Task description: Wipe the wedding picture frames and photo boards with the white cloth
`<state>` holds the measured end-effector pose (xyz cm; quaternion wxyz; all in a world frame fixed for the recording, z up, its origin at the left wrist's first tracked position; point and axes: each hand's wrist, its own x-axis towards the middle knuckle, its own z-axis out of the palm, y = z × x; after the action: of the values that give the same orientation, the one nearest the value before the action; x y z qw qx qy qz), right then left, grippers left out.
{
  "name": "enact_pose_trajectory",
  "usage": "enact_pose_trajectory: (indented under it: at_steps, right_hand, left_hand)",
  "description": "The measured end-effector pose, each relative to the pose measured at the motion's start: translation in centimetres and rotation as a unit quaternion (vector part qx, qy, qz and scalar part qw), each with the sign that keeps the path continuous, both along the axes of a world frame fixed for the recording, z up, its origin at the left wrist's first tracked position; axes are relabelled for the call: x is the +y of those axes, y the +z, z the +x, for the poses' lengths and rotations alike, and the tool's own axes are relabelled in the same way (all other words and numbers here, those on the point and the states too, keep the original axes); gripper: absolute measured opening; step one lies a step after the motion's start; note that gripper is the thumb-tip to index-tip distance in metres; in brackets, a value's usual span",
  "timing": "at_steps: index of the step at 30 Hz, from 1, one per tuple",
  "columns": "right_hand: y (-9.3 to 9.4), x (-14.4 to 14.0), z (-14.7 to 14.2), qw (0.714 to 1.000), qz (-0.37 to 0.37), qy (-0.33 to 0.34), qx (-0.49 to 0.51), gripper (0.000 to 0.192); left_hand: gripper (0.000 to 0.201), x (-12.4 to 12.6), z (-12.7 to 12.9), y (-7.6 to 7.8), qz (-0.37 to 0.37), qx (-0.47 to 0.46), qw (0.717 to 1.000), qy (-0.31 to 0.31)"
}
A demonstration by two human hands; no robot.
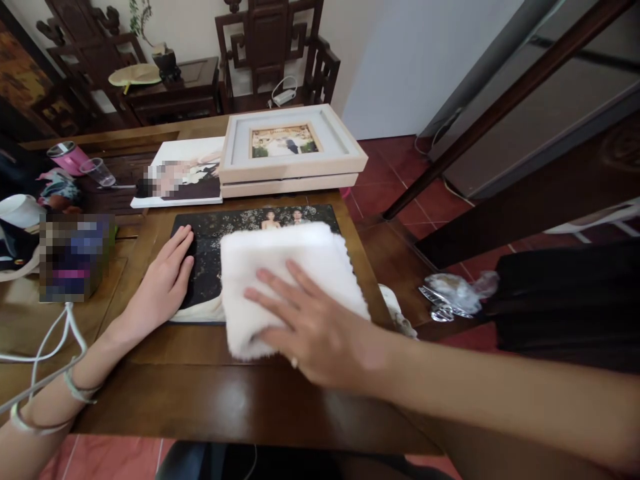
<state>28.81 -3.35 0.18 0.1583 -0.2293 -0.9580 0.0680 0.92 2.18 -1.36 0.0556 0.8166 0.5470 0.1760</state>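
Right hand: right hand (313, 333) lies nearest the camera, palm down, fingers spread and flat, pressed on the white cloth (285, 280); it grips nothing, only bears on the cloth from above.
White cloth: folded, thick, lying on the right part of the dark photo print (215, 240) and overhanging that print's near edge onto the wooden table (210, 393).
Left hand: left hand (163, 287) rests flat on the left end of the dark photo print, fingers extended and close together, thumb along the print's near-left corner; it holds nothing closed in its fingers.
Left wrist: thin bangles (75, 390) ring the wrist, which lies over the table's near-left part.
Dark photo print: flat on the table, near the middle, its far edge just beside the stacked frames; two small figures show at its far edge above the cloth.
Framed picture: pale wooden frame (293, 150) sits face up at the table's far right edge, on top of another pale frame.
Unframed print: white-bordered print (183, 173) lies flat just left of the frames, at the far edge.
Left side: blurred box (73, 257) stands near the left edge; white cable (55, 340) trails just in front of it.
Far left corner: pink tumbler (67, 157) and clear plastic cup (97, 171) stand side by side.
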Motion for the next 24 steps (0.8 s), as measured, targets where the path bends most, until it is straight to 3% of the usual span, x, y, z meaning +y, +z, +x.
enact_pose_trajectory:
  at_steps: [3, 5, 12, 16, 19, 24]
  right_hand:
    - [0.1, -2.4, -0.2, 0.999, 0.020, 0.031, 0.020, 0.023]
    - [0.1, -2.1, 0.0, 0.999, 0.017, 0.034, 0.017, 0.026]
    - [0.7, 6.8, 2.4, 0.997, -0.030, -0.033, -0.057, 0.048]
    - [1.1, 10.1, 3.7, 0.993, -0.019, -0.100, -0.058, 0.036]
    - [0.8, 8.9, 4.0, 0.994, -0.014, -0.094, -0.046, 0.037]
    - [-0.1, 1.8, 3.2, 0.999, -0.014, -0.035, 0.007, 0.037]
  left_hand:
    - [0.052, 0.0, 0.0, 0.0, -0.002, 0.003, 1.000, -0.005]
    - [0.052, 0.0, 0.0, -0.1, -0.003, 0.002, 1.000, -0.014]
    - [0.055, -0.2, -0.3, 0.1, -0.007, 0.002, 1.000, -0.019]
    - [0.053, -0.2, -0.1, 0.2, -0.001, -0.006, 1.000, -0.015]
    - [0.051, -0.1, -0.1, 0.2, 0.005, -0.005, 1.000, -0.004]
    - [0.051, 0.0, 0.0, 0.1, 0.007, 0.001, 1.000, -0.001]
